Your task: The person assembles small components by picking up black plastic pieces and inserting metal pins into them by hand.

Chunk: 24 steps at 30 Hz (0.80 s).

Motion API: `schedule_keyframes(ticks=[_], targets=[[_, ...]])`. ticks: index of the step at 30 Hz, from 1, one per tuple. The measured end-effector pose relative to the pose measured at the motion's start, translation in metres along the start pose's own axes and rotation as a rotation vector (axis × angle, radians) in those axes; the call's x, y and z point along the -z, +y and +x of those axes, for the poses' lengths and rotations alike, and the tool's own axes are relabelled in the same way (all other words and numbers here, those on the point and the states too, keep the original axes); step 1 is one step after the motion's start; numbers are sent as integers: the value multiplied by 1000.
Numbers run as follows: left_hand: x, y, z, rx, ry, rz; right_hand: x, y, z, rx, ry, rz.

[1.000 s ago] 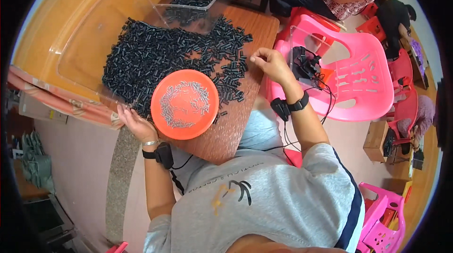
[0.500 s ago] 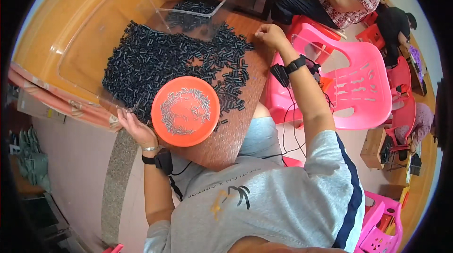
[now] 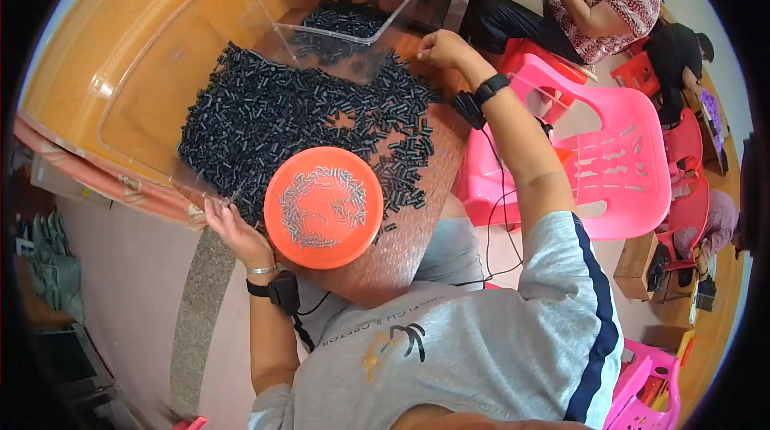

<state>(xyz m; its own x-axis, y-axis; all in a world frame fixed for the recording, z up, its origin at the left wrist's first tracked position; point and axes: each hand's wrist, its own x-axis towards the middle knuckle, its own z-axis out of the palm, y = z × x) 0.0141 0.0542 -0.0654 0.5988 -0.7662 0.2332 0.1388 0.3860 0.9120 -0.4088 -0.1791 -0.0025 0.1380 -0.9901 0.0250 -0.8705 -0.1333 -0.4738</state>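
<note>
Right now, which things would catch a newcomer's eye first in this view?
First, probably, the round orange-red dish with small silvery pins, near the front of the brown table. Beyond it spreads a large heap of short black cylindrical pieces. A bright pink plastic chair stands to the right.

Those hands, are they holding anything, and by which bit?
It can't be told: the right hand is curled, and anything the left hand might pinch is too small to see.

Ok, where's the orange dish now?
Head view, left of centre: the orange dish sits at the near end of the table, right of the left hand.
</note>
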Motion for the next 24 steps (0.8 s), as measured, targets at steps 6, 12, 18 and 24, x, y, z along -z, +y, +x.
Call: schedule_keyframes(ticks=[6, 12, 18, 24], targets=[[-3, 2, -1, 9, -4, 6, -13, -6, 23, 48, -17, 1], [-4, 4, -1, 19, 3, -2, -13, -39, -9, 7, -143, 286], [-4, 2, 0, 19, 5, -46, -16, -76, -50, 222, -192, 208], [-3, 1, -1, -27, 14, -57, -43, -118, -56, 402, -201, -80]])
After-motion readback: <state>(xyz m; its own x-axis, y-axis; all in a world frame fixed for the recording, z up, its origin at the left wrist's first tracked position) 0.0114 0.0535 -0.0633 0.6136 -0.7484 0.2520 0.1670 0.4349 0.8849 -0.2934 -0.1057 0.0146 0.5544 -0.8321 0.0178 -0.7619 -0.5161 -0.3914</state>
